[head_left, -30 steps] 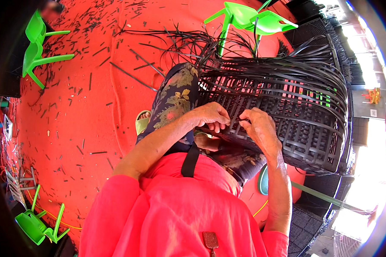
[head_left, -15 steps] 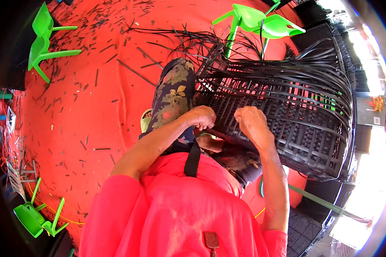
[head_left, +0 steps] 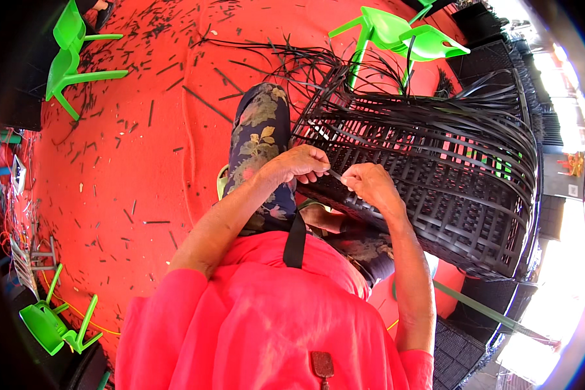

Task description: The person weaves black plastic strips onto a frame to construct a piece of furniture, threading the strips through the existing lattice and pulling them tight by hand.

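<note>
"So, starting at the grip, what does the left hand (head_left: 299, 164) have?"

"Part of a narrow, dark, flat strip (head_left: 335, 175), pinched between thumb and fingers drawn together."

"And the right hand (head_left: 370, 185)?"

"Its thumb and fingers are pressed together on the same strip. Only a short length shows, slanting across the small gap between the two hands. I can't tell whether it joins anything else."

"Where does that put it?"

"Right by the near left part of a large, boxy black basket (head_left: 448, 208) of woven flat strands, which sits ahead of the person and to the right. I can't tell if either hand touches the basket."

"What's around that?"

"Long, loose black strands (head_left: 429, 117) bend over the basket's top, and more trail off its far left corner onto the bright red floor (head_left: 156, 175). Just beside its left end is a bent leg in dark trousers with a leaf-and-flower print (head_left: 261, 143)."

"Further out?"

"Short, thin black scraps (head_left: 156, 222) are scattered over the floor, thickest toward the far left. A bright green plastic chair (head_left: 385, 27) stands beyond the basket, a second green chair (head_left: 64, 68) is at the upper left, and a third green chair (head_left: 43, 330) is at the lower left."

"And nearest the camera?"

"The person's red shirt (head_left: 273, 312), with a narrow black strap (head_left: 295, 240) at its front."
</note>
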Demonstrator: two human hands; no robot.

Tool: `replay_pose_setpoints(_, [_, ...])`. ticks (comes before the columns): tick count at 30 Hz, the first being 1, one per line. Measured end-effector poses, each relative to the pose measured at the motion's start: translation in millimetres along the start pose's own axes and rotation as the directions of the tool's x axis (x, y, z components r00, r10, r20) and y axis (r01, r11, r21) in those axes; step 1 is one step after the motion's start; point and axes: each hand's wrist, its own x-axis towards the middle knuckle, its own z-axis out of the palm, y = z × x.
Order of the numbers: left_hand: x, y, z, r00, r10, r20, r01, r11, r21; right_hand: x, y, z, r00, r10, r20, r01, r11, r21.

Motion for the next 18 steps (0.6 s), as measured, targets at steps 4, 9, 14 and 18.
replay_pose_setpoints(4, [2.1,-1.1,12.8,0.994,-0.097,0.057,0.111,0.938,-0.329,-8.5,-1.9,-7.6,0.994,0.100,-0.053,-0.093,0.988,0.119])
replay_pose_setpoints(9, [14.1,-2.7,31.4,0.958,-0.127,0.258,0.191,0.952,-0.240,-16.8,-2.4,-18.1,0.979,0.154,-0.135,-0.154,0.988,0.010])
replay_pose_setpoints(14, [20.0,-0.2,42.4,0.939,-0.096,0.331,0.184,0.952,-0.245,-19.2,-6.1,-20.3,0.980,0.111,-0.165,-0.128,0.987,-0.095])
replay_pose_setpoints(18, [32.3,-14.0,47.5,0.924,-0.040,0.381,0.217,0.875,-0.433,-14.9,11.4,-11.0,0.979,0.070,-0.191,-0.103,0.980,-0.172])
